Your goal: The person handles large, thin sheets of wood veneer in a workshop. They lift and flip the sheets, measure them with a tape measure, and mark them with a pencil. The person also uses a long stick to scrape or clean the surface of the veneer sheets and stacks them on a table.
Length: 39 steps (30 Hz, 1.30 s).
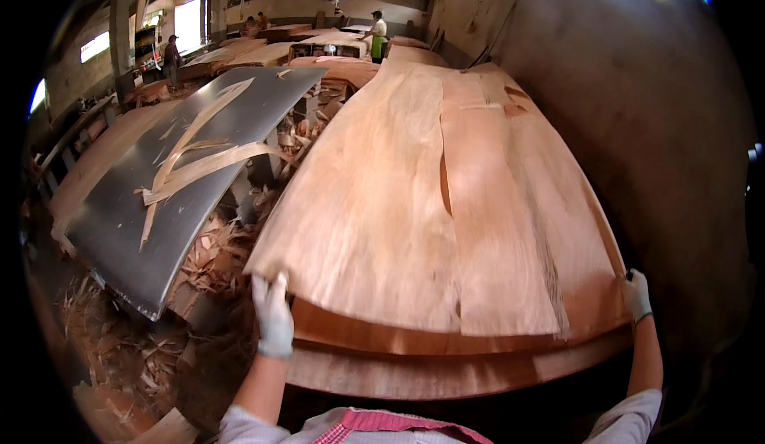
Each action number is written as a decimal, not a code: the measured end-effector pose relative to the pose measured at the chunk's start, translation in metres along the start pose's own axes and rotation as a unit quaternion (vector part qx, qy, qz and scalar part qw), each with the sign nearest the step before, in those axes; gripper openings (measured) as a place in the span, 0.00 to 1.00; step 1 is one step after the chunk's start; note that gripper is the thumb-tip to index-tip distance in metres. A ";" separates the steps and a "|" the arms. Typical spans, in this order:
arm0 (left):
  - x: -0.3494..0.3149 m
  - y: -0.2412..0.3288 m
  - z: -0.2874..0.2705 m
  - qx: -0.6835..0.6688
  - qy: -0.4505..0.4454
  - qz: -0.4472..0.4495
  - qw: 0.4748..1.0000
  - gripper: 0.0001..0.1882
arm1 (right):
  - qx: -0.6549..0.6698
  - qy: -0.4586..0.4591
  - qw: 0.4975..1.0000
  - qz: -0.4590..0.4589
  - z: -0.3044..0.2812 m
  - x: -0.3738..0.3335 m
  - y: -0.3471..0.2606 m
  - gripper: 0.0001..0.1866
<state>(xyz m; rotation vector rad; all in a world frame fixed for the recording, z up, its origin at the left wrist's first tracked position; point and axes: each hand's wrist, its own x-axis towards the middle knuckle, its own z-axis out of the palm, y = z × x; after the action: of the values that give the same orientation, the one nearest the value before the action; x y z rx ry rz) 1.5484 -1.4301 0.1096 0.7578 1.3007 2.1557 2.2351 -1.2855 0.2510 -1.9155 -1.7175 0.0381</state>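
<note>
Veneer sheet (414,205) lying across top of a stacked pile (446,364), stretching away down the length of the stack, near edge being gripped at both corners. Left hand (273,316), white-gloved, closing on the near left corner; right hand (637,294), also gloved, clamping the near right corner; hands spread wide apart, one at each end of the edge. Long splits (445,193) running lengthwise through the sheet, plus a ragged patch near the far right (514,101). Judging the main risk to be tearing: pulling unevenly, one hand leading the other, likely opening those splits further, since thin wood of this kind parts easily along the grain. Left corner looking slightly blurred and lifted, so possibly bending sharply there and cracking off. Sagging in the unsupported middle also likely if lifted high. Right side passing close to a dark wall (653,125), so snagging or scraping that edge seems possible. Left of the stack, a grey metal table (199,165) carrying loose veneer strips (199,165), tilting toward a gap full of offcuts and shavings (215,253); catching a corner there would chip it. Scrap underfoot at lower left (119,340) posing a slipping hazard. Other workers (377,34) standing well apart at far tables, not interfering.
</note>
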 end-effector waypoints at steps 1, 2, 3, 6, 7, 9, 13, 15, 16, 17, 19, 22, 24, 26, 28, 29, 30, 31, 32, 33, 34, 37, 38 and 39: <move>-0.024 0.001 0.006 -0.055 -0.033 0.022 0.998 0.27 | -0.027 0.003 1.000 0.002 -0.007 0.000 0.012 0.14; -0.043 -0.002 0.007 -0.117 -0.039 0.004 0.992 0.27 | -0.051 0.002 0.999 0.006 -0.012 0.000 0.023 0.15; -0.055 -0.014 -0.007 -0.197 -0.025 -0.069 0.978 0.27 | -0.073 -0.001 0.997 0.012 -0.013 0.000 0.032 0.15; -0.047 -0.044 -0.024 -0.253 0.114 -0.207 0.938 0.25 | -0.104 -0.002 0.995 0.000 -0.006 0.015 0.056 0.15; -0.035 -0.055 -0.023 -0.206 0.133 -0.192 0.950 0.23 | -0.135 -0.004 0.991 -0.017 -0.004 0.024 0.057 0.15; -0.016 -0.082 -0.023 -0.129 0.124 -0.119 0.977 0.20 | -0.132 -0.017 0.991 -0.004 0.001 0.046 0.057 0.16; -0.024 -0.101 0.026 -0.060 0.135 -0.058 0.987 0.17 | -0.149 -0.013 0.989 -0.020 0.005 0.078 0.115 0.16; -0.043 -0.103 0.046 -0.044 0.170 -0.065 0.982 0.16 | -0.142 -0.025 0.989 -0.018 0.000 0.083 0.145 0.16; -0.050 -0.098 0.049 -0.031 0.180 -0.052 0.982 0.15 | -0.143 -0.029 0.989 -0.019 0.003 0.080 0.153 0.16; -0.063 -0.097 0.051 -0.023 0.192 -0.038 0.980 0.15 | -0.146 -0.030 0.989 -0.023 0.001 0.076 0.158 0.15; -0.089 -0.098 0.058 -0.005 0.215 -0.023 0.976 0.13 | -0.161 -0.043 0.986 -0.006 -0.005 0.068 0.158 0.14; -0.096 -0.101 0.076 0.015 0.192 -0.038 0.980 0.11 | -0.184 -0.049 0.982 0.008 -0.004 0.084 0.171 0.11; -0.087 -0.115 0.087 0.022 0.187 -0.022 0.982 0.09 | -0.196 -0.042 0.980 -0.014 0.001 0.093 0.185 0.11; -0.083 -0.110 0.097 0.030 0.191 -0.047 0.980 0.10 | -0.205 -0.079 0.975 0.023 0.009 0.096 0.167 0.10; -0.086 -0.107 0.106 0.040 0.186 -0.039 0.981 0.10 | -0.232 -0.063 0.971 0.018 0.017 0.102 0.180 0.10; -0.087 -0.108 0.112 0.043 0.182 -0.035 0.982 0.11 | -0.227 -0.062 0.972 0.016 0.017 0.102 0.189 0.11; -0.090 -0.106 0.114 0.032 0.178 -0.038 0.983 0.11 | -0.223 -0.060 0.973 0.014 0.017 0.099 0.199 0.11; -0.097 -0.102 0.113 0.022 0.175 -0.041 0.983 0.11 | -0.218 -0.058 0.974 0.011 0.017 0.096 0.206 0.11; -0.102 -0.098 0.103 0.015 0.175 -0.040 0.984 0.11 | -0.217 -0.061 0.974 0.016 0.019 0.091 0.202 0.11; -0.107 -0.106 0.086 0.032 0.174 -0.033 0.984 0.13 | -0.216 -0.063 0.974 0.023 0.019 0.085 0.198 0.11; -0.117 -0.106 0.076 0.046 0.174 -0.023 0.983 0.13 | -0.215 -0.062 0.974 0.030 0.017 0.079 0.195 0.11; -0.142 -0.103 0.060 0.051 0.175 -0.003 0.983 0.15 | -0.226 -0.052 0.972 0.045 0.009 0.055 0.215 0.12; -0.148 -0.102 0.056 0.035 0.182 -0.004 0.983 0.16 | -0.232 -0.053 0.970 0.052 0.008 0.043 0.217 0.12; -0.150 -0.101 0.052 0.044 0.198 -0.022 0.979 0.15 | -0.237 -0.054 0.968 0.058 0.008 0.039 0.217 0.13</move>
<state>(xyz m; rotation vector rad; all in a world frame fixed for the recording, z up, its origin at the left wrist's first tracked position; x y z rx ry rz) 1.7053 -1.4567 0.0087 0.3322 1.6010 2.3023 2.4356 -1.2508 0.1667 -2.3965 -1.7994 -0.2515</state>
